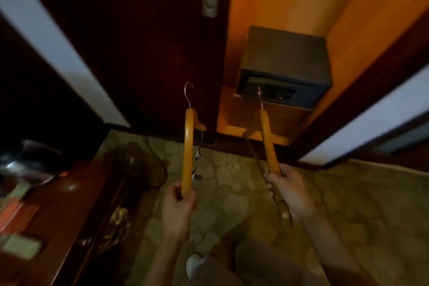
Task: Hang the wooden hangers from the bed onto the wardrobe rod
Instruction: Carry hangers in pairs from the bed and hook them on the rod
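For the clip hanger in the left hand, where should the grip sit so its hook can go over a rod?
Probably keep the left hand on the lower end of the clip hanger, wrapped from below. The wooden arm stands nearly upright with the metal hook free on top, and the clips sit on the right side, clear of the fingers.

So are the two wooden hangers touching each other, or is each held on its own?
Apart. The head view shows the left hand holding one hanger and the right hand holding the other hanger, with patterned carpet plainly visible between them.
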